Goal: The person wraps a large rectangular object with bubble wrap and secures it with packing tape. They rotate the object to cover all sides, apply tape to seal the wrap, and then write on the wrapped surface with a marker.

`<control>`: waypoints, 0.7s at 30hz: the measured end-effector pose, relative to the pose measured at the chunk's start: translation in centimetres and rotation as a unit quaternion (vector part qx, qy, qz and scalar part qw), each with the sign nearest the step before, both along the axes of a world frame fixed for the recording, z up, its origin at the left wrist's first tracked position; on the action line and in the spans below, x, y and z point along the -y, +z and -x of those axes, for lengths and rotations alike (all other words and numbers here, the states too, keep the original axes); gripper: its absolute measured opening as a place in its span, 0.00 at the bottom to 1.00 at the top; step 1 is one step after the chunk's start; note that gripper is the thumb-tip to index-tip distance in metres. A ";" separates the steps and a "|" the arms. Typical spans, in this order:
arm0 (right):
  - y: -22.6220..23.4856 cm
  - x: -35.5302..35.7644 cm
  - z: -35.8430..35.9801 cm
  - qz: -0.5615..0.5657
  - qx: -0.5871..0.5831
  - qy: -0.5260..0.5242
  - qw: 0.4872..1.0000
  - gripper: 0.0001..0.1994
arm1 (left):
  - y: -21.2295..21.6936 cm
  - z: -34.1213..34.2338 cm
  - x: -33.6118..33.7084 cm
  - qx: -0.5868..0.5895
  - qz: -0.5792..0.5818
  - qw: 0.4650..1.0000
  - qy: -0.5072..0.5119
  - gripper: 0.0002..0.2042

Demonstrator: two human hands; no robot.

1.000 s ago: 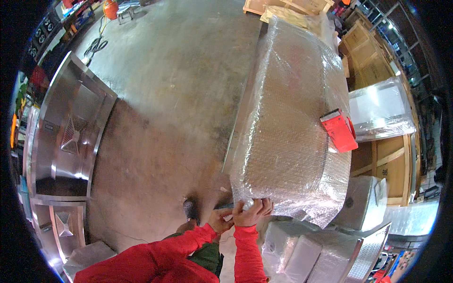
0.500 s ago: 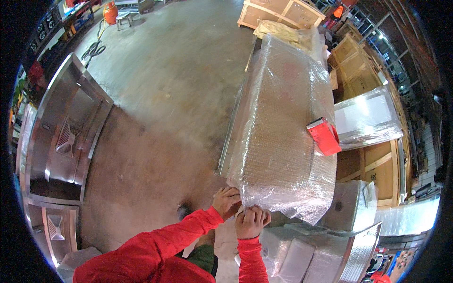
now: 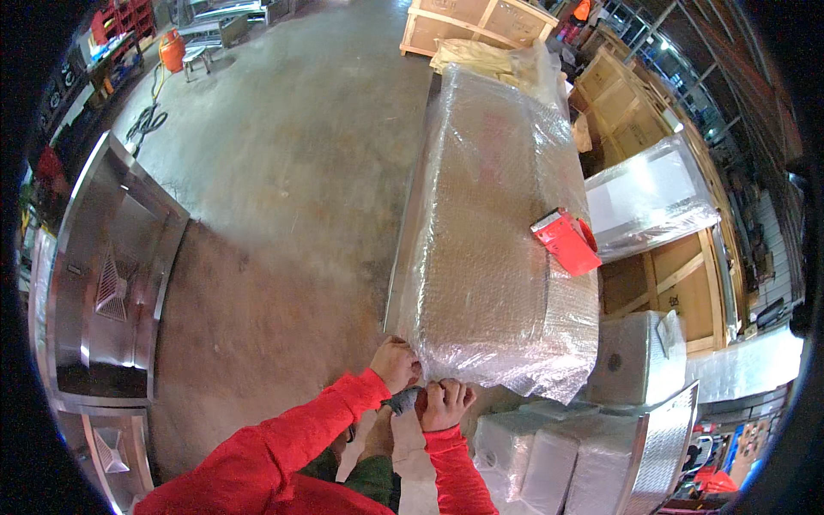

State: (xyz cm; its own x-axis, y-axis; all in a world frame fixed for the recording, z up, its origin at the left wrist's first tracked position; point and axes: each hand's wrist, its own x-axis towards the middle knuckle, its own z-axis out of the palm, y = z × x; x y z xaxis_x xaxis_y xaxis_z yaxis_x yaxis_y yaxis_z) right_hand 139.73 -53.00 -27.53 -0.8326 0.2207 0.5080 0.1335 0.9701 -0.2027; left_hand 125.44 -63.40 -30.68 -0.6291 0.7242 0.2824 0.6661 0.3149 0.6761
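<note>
A long, boxy item wrapped in clear bubble wrap [image 3: 485, 223] stretches away from me at the right of centre. My left hand [image 3: 396, 364] grips the bubble wrap at the near left corner with bent fingers. Close beside it, my right hand [image 3: 445, 404] is closed on the wrap's near lower edge, fingers curled. Fingertips of both hands are partly hidden. On top of the wrapped item, toward its right side, lies a red tape dispenser [image 3: 568, 244].
Stainless steel range hoods [image 3: 112, 283] stand at the left. Wrapped packages [image 3: 549, 463] sit at the lower right, beside a textured metal sheet [image 3: 661, 455]. Wooden crates [image 3: 481, 21] are at the back and right. An orange gas cylinder [image 3: 172, 51] stands far left, near a coiled hose [image 3: 146, 124].
The view has shifted, so the wrapped item and dispenser appear further left. Both hands remain at the near edge of the bubble wrap, the right one slightly more apart from the left.
</note>
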 end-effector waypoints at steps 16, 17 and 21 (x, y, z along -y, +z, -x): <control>-6.5 0.2 3.7 0.191 -0.103 0.047 0.975 0.11 | 2.4 -1.7 2.0 0.346 -0.090 0.929 0.093 0.04; -8.4 0.3 2.7 0.206 -0.065 0.059 0.975 0.12 | 2.8 -2.8 2.5 0.374 -0.145 0.910 0.106 0.05; -10.9 2.7 3.1 0.147 -0.054 0.014 0.988 0.21 | 3.5 -5.7 2.6 0.485 -0.271 0.797 0.235 0.14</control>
